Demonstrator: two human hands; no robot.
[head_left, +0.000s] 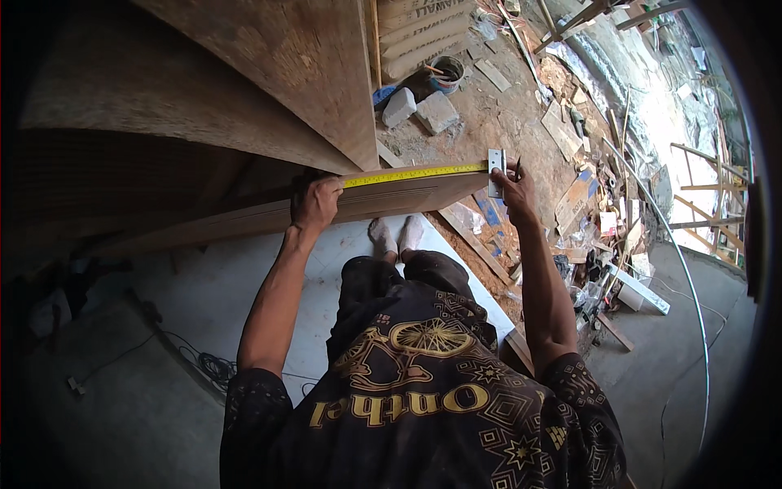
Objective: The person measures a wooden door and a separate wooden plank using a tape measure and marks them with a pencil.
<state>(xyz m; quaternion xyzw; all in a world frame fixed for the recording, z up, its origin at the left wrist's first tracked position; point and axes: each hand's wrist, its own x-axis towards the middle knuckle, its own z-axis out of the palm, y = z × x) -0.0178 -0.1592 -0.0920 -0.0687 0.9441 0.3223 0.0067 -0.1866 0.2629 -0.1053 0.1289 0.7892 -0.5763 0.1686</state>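
A yellow tape-measure blade (415, 174) runs left to right along the upper edge of a wooden door panel (391, 200). The left hand (316, 204) grips the blade's visible left end; the right hand (520, 196) pinches a silvery hinge plate (495, 163) at its right end, 1 slim dark stick (519, 165) jutting out. On the far side, 2 pale blocks (437, 112) sit near a bucket (450, 85).

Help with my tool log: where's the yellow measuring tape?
In the head view's upper middle, the yellow measuring tape runs along the edge of the wooden panel, from the left grip to the silver plate in the right grip.
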